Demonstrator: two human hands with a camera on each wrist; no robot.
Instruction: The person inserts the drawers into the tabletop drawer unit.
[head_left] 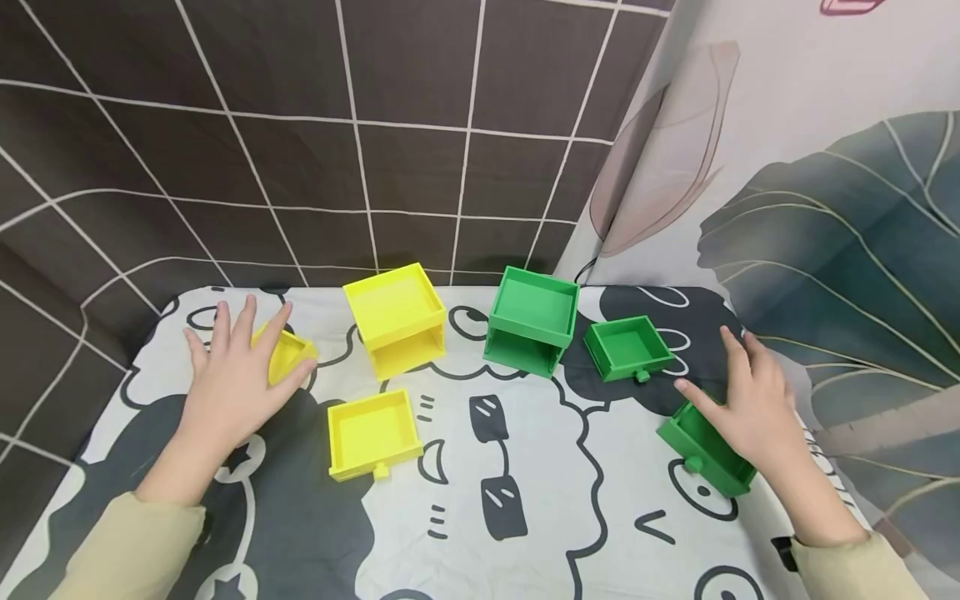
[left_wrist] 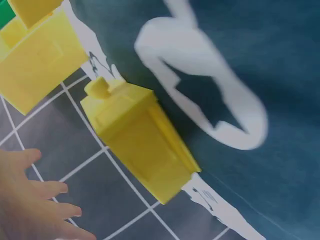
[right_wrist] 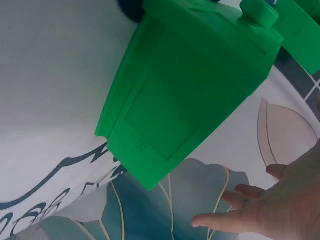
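Note:
My left hand (head_left: 232, 383) is spread with straight fingers, partly covering a small yellow drawer (head_left: 288, 354) at the table's left. In the left wrist view that drawer (left_wrist: 145, 150) shows its round knob, and the fingers (left_wrist: 50, 190) are apart from it. Over at the right, my right hand (head_left: 750, 412) hovers by a tilted green drawer (head_left: 712, 471), hiding part of it. The right wrist view has a gap between this drawer (right_wrist: 170, 95) and the extended fingers (right_wrist: 245, 192). Neither hand holds anything.
A yellow cabinet (head_left: 397, 312) and a green cabinet (head_left: 534, 304) stand at the back middle, their fronts hollow. Another yellow drawer (head_left: 373, 433) lies before the yellow one; another green drawer (head_left: 628, 346) sits right of the green one. Behind rises a dark gridded curtain (head_left: 412, 75).

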